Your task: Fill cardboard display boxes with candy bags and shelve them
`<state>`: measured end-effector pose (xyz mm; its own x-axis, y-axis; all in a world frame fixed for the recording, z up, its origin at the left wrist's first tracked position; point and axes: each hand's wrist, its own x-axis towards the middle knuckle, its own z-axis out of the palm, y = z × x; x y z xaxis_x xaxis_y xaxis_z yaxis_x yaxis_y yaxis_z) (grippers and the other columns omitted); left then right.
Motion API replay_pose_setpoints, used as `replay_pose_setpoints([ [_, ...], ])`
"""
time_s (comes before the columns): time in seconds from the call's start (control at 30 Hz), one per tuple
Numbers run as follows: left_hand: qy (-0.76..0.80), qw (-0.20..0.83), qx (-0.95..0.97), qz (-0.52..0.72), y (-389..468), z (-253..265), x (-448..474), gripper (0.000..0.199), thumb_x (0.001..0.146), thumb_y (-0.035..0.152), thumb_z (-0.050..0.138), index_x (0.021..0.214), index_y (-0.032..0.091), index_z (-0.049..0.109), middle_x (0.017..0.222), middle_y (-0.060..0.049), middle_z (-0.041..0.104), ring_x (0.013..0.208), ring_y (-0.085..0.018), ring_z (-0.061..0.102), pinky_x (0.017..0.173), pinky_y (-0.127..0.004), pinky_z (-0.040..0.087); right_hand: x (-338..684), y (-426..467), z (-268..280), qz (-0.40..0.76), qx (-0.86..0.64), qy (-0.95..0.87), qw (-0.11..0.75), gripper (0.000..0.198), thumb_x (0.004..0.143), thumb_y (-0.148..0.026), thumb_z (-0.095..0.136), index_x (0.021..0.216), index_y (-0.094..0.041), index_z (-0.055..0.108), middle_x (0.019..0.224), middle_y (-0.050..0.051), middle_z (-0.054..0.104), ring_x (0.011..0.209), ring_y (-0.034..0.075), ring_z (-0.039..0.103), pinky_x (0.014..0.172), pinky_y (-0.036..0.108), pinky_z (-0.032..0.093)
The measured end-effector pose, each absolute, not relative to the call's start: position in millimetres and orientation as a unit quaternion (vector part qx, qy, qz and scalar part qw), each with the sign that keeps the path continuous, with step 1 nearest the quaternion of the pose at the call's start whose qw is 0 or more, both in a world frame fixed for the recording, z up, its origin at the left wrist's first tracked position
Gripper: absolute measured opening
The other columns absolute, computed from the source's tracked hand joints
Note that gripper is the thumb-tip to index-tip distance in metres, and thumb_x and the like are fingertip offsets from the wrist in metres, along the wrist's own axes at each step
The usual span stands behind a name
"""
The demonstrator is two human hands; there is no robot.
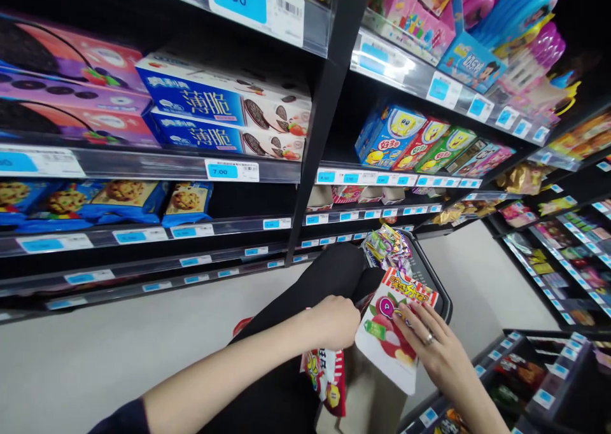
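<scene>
A white cardboard display box [389, 364] printed with lychees stands tilted at my lap. My right hand [432, 342], with a ring on one finger, lies across its printed panel and grips the panel's right side; the thumb is hidden. My left hand [337, 321] is closed beside the box's left edge. Under its wrist hangs a red, white and yellow candy bag [329, 380], its upper part covered by the hand. How the fingers grip the bag is hidden. Behind the box, a dark basket [445, 294] contains several shiny candy packets [389, 246].
Shelves [267, 170] with blue price tags run along the left and ahead. They carry thin-biscuit boxes [205, 106], blue cookie bags [126, 202] and cartoon snack boxes [391, 135]. More stocked shelves [539, 262] stand to the right, across a pale floor [477, 262]. My bent legs [305, 281] are beneath my arms.
</scene>
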<state>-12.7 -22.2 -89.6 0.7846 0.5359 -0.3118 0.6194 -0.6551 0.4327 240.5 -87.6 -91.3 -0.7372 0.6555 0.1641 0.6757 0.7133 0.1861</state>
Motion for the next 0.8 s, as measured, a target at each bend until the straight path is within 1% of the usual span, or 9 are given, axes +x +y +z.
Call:
replay_pose_setpoints([
  [0.17,0.326,0.258,0.906,-0.075,-23,-83,-7,0.029,0.084,0.019,0.048,0.085,0.01,0.074,0.084,-0.02,0.074,0.081,-0.034,0.072,0.066,-0.038,0.055,225,-93,-93,-0.123,-0.404,-0.906,-0.03,0.036,0.083,-0.021,0.057,0.116,-0.012,0.067,0.13,0.014,0.061,0.129,0.04,0.042,0.111,0.059,0.019],
  [0.27,0.315,0.249,0.913,-0.068,-29,-76,-1,0.027,0.083,0.017,0.049,0.087,0.008,0.075,0.084,-0.021,0.074,0.082,-0.035,0.071,0.067,-0.04,0.055,199,-98,-105,-0.073,-0.524,-0.847,-0.048,0.036,0.078,-0.018,0.062,0.113,-0.01,0.069,0.122,0.021,0.064,0.12,0.044,0.05,0.102,0.063,0.031],
  [0.37,0.289,0.246,0.922,-0.073,-37,-73,7,0.022,0.08,0.015,0.055,0.084,0.007,0.075,0.082,-0.021,0.074,0.08,-0.036,0.071,0.065,-0.04,0.055,177,-94,-126,-0.035,-0.634,-0.77,-0.054,0.025,0.076,0.0,0.054,0.088,-0.008,0.075,0.088,0.024,0.072,0.083,0.038,0.068,0.075,0.052,0.05],
  [0.43,0.275,0.245,0.927,-0.075,-42,-75,12,0.02,0.079,0.014,0.057,0.083,0.007,0.075,0.08,-0.02,0.074,0.078,-0.035,0.072,0.064,-0.039,0.055,170,-89,-142,-0.019,-0.669,-0.741,-0.047,0.029,0.075,0.005,0.05,0.069,-0.011,0.073,0.061,0.018,0.068,0.058,0.03,0.066,0.057,0.042,0.05],
  [0.5,0.271,0.243,0.928,-0.077,-45,-77,15,0.02,0.08,0.015,0.057,0.083,0.008,0.075,0.078,-0.019,0.074,0.077,-0.034,0.072,0.063,-0.038,0.055,166,-85,-155,0.003,-0.695,-0.718,-0.029,0.032,0.073,0.006,0.048,0.059,-0.013,0.069,0.052,0.015,0.063,0.049,0.026,0.062,0.05,0.036,0.046],
  [0.6,0.286,0.237,0.925,-0.076,-46,-82,17,0.023,0.083,0.019,0.055,0.083,0.007,0.075,0.077,-0.02,0.074,0.078,-0.034,0.072,0.064,-0.04,0.055,163,-87,-171,0.041,-0.713,-0.699,0.023,0.034,0.072,0.006,0.043,0.072,-0.01,0.072,0.07,0.022,0.069,0.064,0.031,0.066,0.051,0.037,0.047],
  [0.67,0.296,0.235,0.923,-0.07,-45,-85,18,0.025,0.084,0.021,0.053,0.083,0.008,0.075,0.078,-0.02,0.074,0.079,-0.034,0.072,0.064,-0.04,0.055,160,-91,-178,0.075,-0.715,-0.691,0.078,0.037,0.074,0.005,0.04,0.085,-0.008,0.072,0.087,0.027,0.069,0.077,0.035,0.066,0.058,0.042,0.049],
  [0.73,0.302,0.234,0.922,-0.063,-43,-87,18,0.024,0.083,0.019,0.053,0.083,0.008,0.075,0.079,-0.019,0.074,0.078,-0.034,0.072,0.063,-0.039,0.055,155,-94,-185,0.122,-0.705,-0.683,0.146,0.033,0.078,0.0,0.042,0.091,-0.009,0.071,0.096,0.025,0.068,0.087,0.035,0.064,0.071,0.05,0.049],
  [0.8,0.308,0.233,0.921,-0.054,-41,-89,18,0.024,0.083,0.016,0.052,0.084,0.007,0.074,0.081,-0.019,0.074,0.078,-0.033,0.072,0.062,-0.037,0.054,149,-94,-190,0.181,-0.676,-0.677,0.227,0.023,0.085,-0.011,0.049,0.096,-0.012,0.068,0.102,0.019,0.068,0.095,0.031,0.063,0.085,0.053,0.046],
])
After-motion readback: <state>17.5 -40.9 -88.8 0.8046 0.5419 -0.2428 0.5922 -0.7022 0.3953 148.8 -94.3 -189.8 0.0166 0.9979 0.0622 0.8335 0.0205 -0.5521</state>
